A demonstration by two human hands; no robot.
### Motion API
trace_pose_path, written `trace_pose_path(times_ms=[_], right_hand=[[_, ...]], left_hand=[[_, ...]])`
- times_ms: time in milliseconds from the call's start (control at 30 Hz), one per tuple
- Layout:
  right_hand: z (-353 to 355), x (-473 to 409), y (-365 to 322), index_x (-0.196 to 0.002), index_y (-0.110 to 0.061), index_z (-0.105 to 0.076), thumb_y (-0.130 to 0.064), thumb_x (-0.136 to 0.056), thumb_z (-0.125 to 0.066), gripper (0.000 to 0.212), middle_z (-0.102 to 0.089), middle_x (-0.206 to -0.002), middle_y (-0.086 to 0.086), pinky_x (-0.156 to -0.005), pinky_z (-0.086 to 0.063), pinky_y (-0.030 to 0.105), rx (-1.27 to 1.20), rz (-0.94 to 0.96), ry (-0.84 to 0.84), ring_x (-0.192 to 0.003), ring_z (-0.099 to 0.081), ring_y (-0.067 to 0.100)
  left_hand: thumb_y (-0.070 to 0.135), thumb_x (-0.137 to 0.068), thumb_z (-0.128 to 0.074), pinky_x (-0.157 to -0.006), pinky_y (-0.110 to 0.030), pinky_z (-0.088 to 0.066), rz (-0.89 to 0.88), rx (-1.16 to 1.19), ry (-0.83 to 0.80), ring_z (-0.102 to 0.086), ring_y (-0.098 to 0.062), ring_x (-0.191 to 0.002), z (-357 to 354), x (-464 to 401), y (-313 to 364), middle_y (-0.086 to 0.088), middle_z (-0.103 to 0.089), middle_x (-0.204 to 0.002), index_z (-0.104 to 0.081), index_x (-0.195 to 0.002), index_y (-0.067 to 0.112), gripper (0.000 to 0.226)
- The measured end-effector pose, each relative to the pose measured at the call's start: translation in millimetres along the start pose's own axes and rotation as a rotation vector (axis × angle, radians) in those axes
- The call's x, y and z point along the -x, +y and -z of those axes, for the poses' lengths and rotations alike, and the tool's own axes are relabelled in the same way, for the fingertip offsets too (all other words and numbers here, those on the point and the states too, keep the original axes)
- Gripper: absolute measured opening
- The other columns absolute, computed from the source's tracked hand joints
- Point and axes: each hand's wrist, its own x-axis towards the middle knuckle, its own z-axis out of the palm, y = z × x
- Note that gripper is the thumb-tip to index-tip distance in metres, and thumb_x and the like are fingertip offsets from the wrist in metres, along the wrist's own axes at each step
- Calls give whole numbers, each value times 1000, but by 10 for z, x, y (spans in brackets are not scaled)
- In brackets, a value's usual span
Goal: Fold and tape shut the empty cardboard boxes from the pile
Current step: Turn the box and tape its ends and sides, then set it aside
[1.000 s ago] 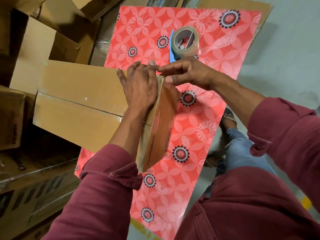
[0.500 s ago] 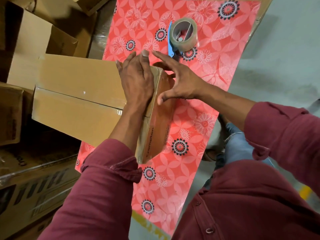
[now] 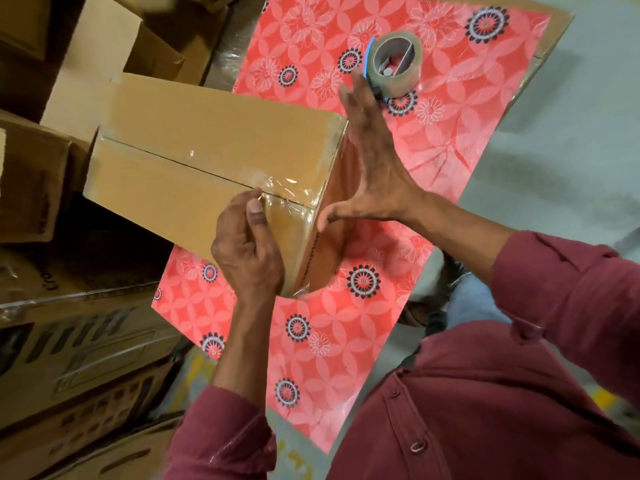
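Left hand [image 3: 247, 251] sits at the near corner of the box [image 3: 207, 161]: fingers curled, thumb pressing the clear tape [image 3: 287, 188] down where the flap seam meets the end edge. It looks like pressing, not gripping. Right hand [image 3: 372, 171] is spread flat, fingers straight, palm against the box's end face, holding nothing.

The box lies on the red flowered surface [image 3: 450, 133], long axis running away to the left toward the pile of boxes [image 3: 69, 358]. Flaps are closed, and tape is visible along the seam near this end.

The tape roll [image 3: 394, 64] stands just past the right fingertips, so the right hand is much the nearer one for fetching it. Likely next: smooth the tape over the end, or take the roll again.
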Motion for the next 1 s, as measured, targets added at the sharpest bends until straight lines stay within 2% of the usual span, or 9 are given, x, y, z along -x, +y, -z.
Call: trace_pose_path(times_ms=[133,233,333,467,600,700,833,933,1000], right_hand=[[-277,178,-38,-165,-30,-5,-78,-49,-88,150,-11,-160,43,-119,-20,69,131,43,-32,-155,-10,50],[-185,243,34,-161,-17,-15,-77,-48,-89,148,-11,-160,43,-117,-16,73,219,44,-125,-153,-11,53],[-45,268,-37,-158,-11,-17,-91,-52,-75,144,-9,-161,41,-118,-12,74,250,69,-153,-153,-9,53],[-194,285,-385,-156,-9,-20,-91,-55,-72,140,-12,-161,40,-118,-12,74,217,155,-145,-155,-8,47],[-455,367,-537,-156,-14,-21,-91,-67,-59,125,-20,-162,37,-120,-15,71,260,207,-200,-155,-19,46],[-400,445,-401,-159,-16,-16,-90,-69,-64,125,-22,-161,36,-121,-17,68,335,214,-228,-154,-21,44],[-128,618,-142,-163,-27,11,-85,-78,-64,127,-12,-163,36,-122,-13,69,432,163,-254,-155,-14,48],[-47,808,-156,-164,-23,0,-79,-78,-69,124,-7,-165,35,-124,-9,66,371,76,-235,-156,-9,48],[-97,953,-212,-162,-20,-7,-73,-78,-75,120,-4,-167,32,-121,-15,69,299,48,-247,-157,-6,46]], left_hand=[[27,-111,-52,-87,-53,-58,49,-21,66,-72,-26,-109,255,318,-281,-8,-76,-112,-76,-116,6,32],[17,-107,-56,-98,-55,-56,29,14,-53,-68,-23,-121,414,548,-314,-8,-73,-123,-72,-124,6,26],[12,-102,-59,-117,-62,-38,-104,14,-267,-52,-31,-142,572,709,-372,-15,-62,-144,-63,-138,-1,38],[30,-92,-65,-129,-53,-17,-239,-36,-493,-28,-32,-156,726,679,-446,-16,-40,-163,-48,-151,-1,69],[50,-83,-80,-128,-54,-18,-412,-234,-588,-22,-31,-159,815,605,-565,-14,-28,-169,-41,-157,4,96],[61,-83,-78,-122,-59,-31,-512,-340,-553,-30,-30,-156,804,555,-655,-14,-32,-167,-44,-156,7,97],[62,-83,-79,-111,-53,-45,-554,-399,-389,-51,-25,-143,715,518,-679,-11,-52,-156,-59,-146,10,84],[61,-83,-80,-113,-50,-44,-507,-426,-314,-54,-22,-141,617,584,-637,-9,-56,-152,-63,-142,10,80],[55,-83,-78,-116,-51,-41,-427,-403,-288,-53,-24,-142,545,665,-574,-9,-55,-153,-63,-142,9,76]])
